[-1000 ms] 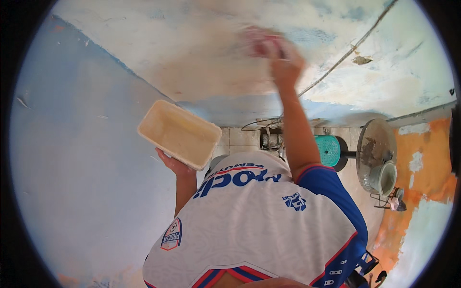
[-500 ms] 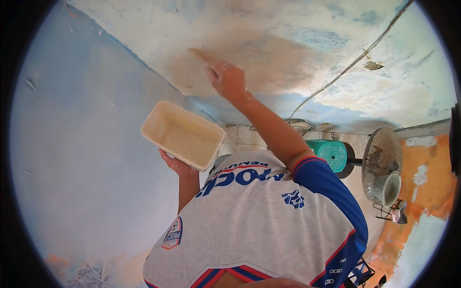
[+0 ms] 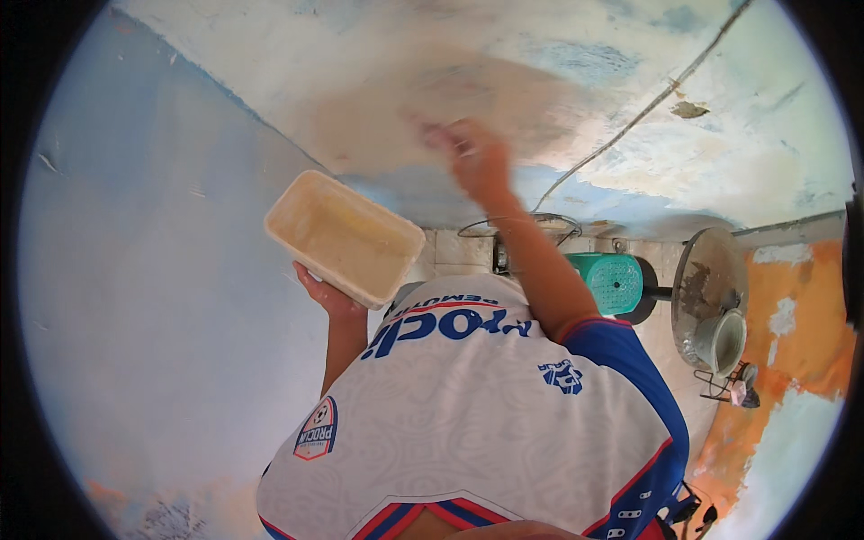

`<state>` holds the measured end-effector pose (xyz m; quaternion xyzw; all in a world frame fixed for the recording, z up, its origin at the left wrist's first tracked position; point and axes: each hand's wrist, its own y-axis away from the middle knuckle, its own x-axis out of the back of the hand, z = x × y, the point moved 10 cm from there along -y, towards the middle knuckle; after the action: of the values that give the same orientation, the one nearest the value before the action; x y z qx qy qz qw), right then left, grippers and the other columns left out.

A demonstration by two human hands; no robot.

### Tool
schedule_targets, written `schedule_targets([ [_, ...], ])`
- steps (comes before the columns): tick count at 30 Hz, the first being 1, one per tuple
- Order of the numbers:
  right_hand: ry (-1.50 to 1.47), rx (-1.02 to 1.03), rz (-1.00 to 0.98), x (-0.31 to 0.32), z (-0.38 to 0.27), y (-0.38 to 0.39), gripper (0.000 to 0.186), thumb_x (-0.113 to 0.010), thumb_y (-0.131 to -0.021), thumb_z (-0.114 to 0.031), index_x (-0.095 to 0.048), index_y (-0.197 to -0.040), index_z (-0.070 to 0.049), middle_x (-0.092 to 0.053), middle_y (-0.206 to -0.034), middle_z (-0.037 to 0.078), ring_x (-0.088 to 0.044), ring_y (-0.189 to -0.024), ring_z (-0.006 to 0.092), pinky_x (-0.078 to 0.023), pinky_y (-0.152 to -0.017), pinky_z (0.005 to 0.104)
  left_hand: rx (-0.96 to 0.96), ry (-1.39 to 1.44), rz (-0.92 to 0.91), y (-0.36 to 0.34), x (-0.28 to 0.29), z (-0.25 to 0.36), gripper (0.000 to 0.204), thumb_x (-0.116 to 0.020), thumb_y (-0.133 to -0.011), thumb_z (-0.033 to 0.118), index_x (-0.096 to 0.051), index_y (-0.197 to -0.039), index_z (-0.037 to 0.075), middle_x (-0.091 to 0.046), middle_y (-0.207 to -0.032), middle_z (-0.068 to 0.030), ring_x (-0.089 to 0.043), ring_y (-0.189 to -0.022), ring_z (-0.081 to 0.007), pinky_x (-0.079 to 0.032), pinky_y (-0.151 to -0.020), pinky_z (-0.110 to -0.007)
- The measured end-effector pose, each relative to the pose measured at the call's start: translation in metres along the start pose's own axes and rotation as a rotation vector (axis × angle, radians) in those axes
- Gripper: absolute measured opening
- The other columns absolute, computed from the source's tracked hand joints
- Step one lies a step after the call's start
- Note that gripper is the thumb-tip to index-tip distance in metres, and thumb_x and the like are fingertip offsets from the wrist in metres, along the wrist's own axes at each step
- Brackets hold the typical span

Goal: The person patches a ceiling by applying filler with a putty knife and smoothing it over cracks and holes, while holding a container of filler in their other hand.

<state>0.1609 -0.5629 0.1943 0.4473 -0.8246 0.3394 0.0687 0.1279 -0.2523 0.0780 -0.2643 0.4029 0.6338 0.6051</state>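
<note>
My left hand (image 3: pixel 331 295) grips a cream rectangular plastic tub (image 3: pixel 396 281) from below at its near side, the thumb showing by the rim. The tub is tilted so its open top faces me, and pale residue coats the inside. My right hand (image 3: pixel 481 162) is raised close to a patchy white and blue wall (image 3: pixel 360 76), beside a brownish smooth patch. Its fingers are curled and smeared by motion; what they hold is too blurred to make out.
A bluish wall (image 3: pixel 162 270) meets the patchy one at a corner on the left. A cable (image 3: pixel 643 135) runs down the patchy wall. On the right are a green perforated stool (image 3: pixel 612 283), a round table (image 3: pixel 706 274) bearing a grey bucket (image 3: pixel 723 342), and an orange peeling wall (image 3: pixel 801 306).
My right hand has swung to the right and down toward me along the wall. The left hand and tub have barely shifted.
</note>
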Motion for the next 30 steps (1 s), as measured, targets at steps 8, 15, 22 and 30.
schedule_targets([
  [8,0.051,0.033,0.409,0.093,0.054,-0.025,0.010,-0.071,-0.090,-0.013,-0.078,-0.097,-0.011,-0.075,-0.094,0.010,-0.071,-0.079,0.0248,-0.055,-0.072,0.0364,-0.034,0.005,-0.059,-0.001,-0.011,0.004,0.071,-0.035,-0.101,0.064,-0.036,-0.154,0.018,-0.041,-0.156,-0.0063,-0.044,-0.139,-0.0309,-0.042,-0.112,-0.047],
  [15,-0.045,-0.008,0.601,0.201,0.026,0.004,0.006,-0.075,-0.090,-0.005,-0.076,-0.095,-0.002,-0.076,-0.094,0.012,-0.073,-0.088,0.0172,-0.058,-0.077,0.0319,0.016,0.064,0.090,0.007,0.008,-0.006,0.072,-0.033,-0.101,0.065,-0.037,-0.154,0.017,-0.041,-0.156,-0.0068,-0.044,-0.139,-0.0308,-0.041,-0.113,-0.046],
  [22,0.132,0.372,0.087,-0.072,-0.013,-0.010,0.015,-0.078,-0.088,-0.021,-0.072,-0.092,-0.007,-0.071,-0.082,0.011,-0.069,-0.069,0.0293,-0.054,-0.066,0.0365,-0.016,0.016,0.091,-0.004,0.021,0.000,0.071,-0.033,-0.101,0.064,-0.038,-0.154,0.017,-0.042,-0.155,-0.0067,-0.045,-0.139,-0.0309,-0.041,-0.113,-0.046],
  [30,-0.318,-0.170,0.665,0.202,0.095,-0.026,0.014,-0.072,-0.092,-0.004,-0.071,-0.104,0.002,-0.074,-0.098,0.013,-0.072,-0.084,0.0191,-0.061,-0.076,0.0313,-0.014,0.103,0.133,0.003,0.033,0.004,0.069,-0.033,-0.102,0.063,-0.038,-0.154,0.017,-0.043,-0.155,-0.0065,-0.045,-0.138,-0.0306,-0.040,-0.113,-0.046],
])
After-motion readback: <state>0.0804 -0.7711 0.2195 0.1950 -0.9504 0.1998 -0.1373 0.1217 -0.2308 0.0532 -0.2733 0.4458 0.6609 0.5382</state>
